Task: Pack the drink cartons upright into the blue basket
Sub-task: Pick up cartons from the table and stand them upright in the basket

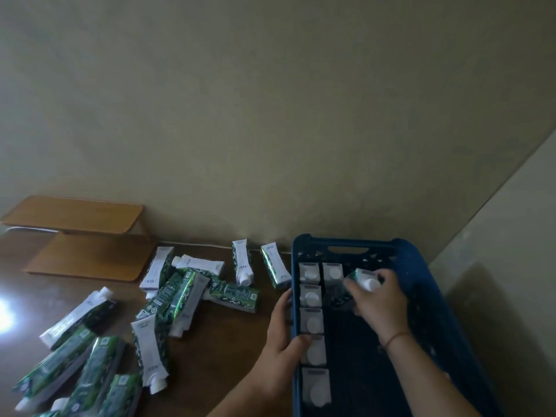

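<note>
6 drink cartons stand upright in the blue basket (pixel 421 266): 5 in a row along its left wall (pixel 313 322) and 1 beside the far end of that row (pixel 333 273). The right hand (pixel 379 305) is closed around another green-and-white carton (pixel 362 279), tilted, white cap toward the camera, over the basket just right of that sixth carton. The left hand (pixel 281 332) grips the basket's left rim, thumb inside against the row. Many loose cartons (pixel 177 299) lie flat and scattered on the dark brown table (pixel 228 341) left of the basket. A wooden stand (pixel 87 236) sits at the far left against the wall.
</note>
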`<move>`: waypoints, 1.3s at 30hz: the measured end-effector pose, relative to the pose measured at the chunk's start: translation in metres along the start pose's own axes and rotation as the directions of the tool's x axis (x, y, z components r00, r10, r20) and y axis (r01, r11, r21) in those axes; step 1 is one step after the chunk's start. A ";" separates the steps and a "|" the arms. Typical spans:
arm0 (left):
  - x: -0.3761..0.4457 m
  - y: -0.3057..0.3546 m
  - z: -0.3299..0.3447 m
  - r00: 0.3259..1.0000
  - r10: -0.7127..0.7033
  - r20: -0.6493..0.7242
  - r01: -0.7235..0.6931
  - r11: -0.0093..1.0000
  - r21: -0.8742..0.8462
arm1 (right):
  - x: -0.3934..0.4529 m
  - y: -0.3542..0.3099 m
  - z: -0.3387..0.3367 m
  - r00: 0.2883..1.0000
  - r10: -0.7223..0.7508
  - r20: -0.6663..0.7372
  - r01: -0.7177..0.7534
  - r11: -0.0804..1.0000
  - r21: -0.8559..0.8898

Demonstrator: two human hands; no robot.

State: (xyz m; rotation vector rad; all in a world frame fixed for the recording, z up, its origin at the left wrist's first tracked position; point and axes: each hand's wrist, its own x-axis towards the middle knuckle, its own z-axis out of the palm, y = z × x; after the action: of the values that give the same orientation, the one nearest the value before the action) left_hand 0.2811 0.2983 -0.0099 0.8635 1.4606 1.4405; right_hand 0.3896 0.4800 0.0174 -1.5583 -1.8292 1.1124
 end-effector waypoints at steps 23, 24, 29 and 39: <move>-0.097 -0.073 -0.144 0.872 -0.298 -0.388 0.449 0.804 0.391 | -0.108 -0.133 0.126 0.630 -0.549 0.550 0.757 0.592 -0.276; -0.106 -0.075 -0.152 0.868 -0.306 -0.391 0.457 0.800 0.389 | -0.117 -0.136 0.150 0.612 -0.417 0.672 0.746 0.587 -0.315; -0.133 -0.081 -0.178 0.904 -0.327 -0.274 0.416 0.818 0.398 | -0.158 -0.124 0.259 0.547 -0.129 0.827 0.664 0.668 -0.335; -0.126 -0.084 -0.187 0.899 -0.356 -0.256 0.417 0.875 0.245 | -0.158 -0.127 0.288 0.717 -0.169 0.677 0.539 0.750 -0.384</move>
State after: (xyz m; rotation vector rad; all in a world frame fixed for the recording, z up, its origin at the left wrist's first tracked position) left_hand 0.1627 0.1048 -0.0905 0.5573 1.9159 1.0432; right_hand 0.1258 0.2485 -0.0144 -1.0239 -2.9865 0.9809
